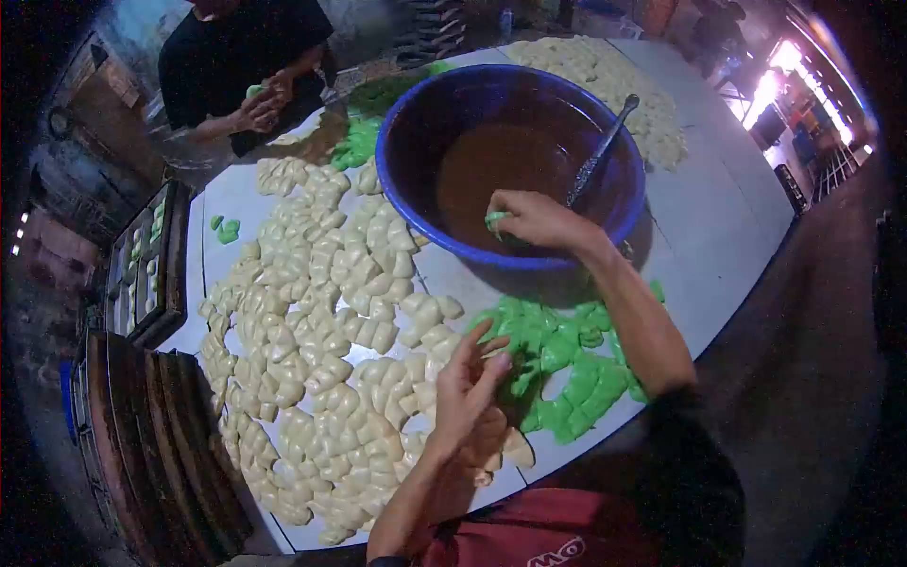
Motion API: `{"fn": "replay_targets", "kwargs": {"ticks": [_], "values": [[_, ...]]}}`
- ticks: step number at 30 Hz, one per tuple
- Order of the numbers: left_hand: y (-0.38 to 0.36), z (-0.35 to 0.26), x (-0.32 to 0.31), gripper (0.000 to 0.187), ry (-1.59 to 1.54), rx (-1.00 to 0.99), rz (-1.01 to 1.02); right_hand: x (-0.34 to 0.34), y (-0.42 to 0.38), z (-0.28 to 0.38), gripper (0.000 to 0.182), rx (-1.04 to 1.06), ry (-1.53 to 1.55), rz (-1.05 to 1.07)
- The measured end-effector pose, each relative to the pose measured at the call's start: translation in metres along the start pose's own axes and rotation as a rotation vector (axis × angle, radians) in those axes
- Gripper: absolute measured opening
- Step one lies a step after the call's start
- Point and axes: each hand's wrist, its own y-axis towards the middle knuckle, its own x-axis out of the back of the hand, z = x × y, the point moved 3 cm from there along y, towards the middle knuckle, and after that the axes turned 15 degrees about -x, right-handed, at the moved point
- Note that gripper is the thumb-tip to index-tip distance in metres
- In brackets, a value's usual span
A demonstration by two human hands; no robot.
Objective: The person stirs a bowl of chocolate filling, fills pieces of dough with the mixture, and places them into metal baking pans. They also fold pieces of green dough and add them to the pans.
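My right hand (540, 223) is over the near side of a large blue basin (406, 203), closed on a small piece of green dough (494, 219). Brown filling (501, 165) covers the basin's bottom, and a metal spoon (603, 151) leans on its far right wall. Palm turned up and fingers apart, my left hand (465, 387) is open with nothing in it. It hovers between the spread of cream-coloured dough pieces (321, 378) and a patch of green dough pieces (567, 350).
Across the white tabletop (718, 222), a person (250, 80) holds a small green piece in both hands. A dark tray (146, 265) with small pieces stands at the left, above stacked dark trays (156, 444). More cream-coloured dough (614, 85) lies behind the basin.
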Motion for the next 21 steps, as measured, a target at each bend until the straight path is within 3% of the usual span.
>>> {"fn": "replay_targets", "kwargs": {"ticks": [4,7,11,12,16,21], "values": [[-0.016,0.004,0.032,0.043,0.086,-0.015,-0.050,-0.028,0.019,-0.008,0.035,-0.070,-0.515,0.432],[-0.024,-0.001,0.042,0.039,0.125,0.069,-0.072,-0.026,0.033,-0.019,0.035,-0.090,-0.334,0.397],[-0.030,0.000,0.043,0.036,0.086,0.051,-0.083,-0.026,0.021,-0.009,0.034,-0.115,-0.361,0.348],[-0.030,-0.004,0.041,0.036,0.084,0.057,-0.073,-0.021,0.021,-0.006,0.027,-0.014,-0.235,0.242],[-0.026,-0.017,0.041,0.036,0.190,0.003,-0.003,0.000,-0.012,0.028,0.016,-0.172,0.792,0.290],[-0.013,-0.040,0.037,0.040,0.006,-0.089,-0.093,-0.036,-0.052,0.078,0.015,0.002,1.179,0.301]]}}
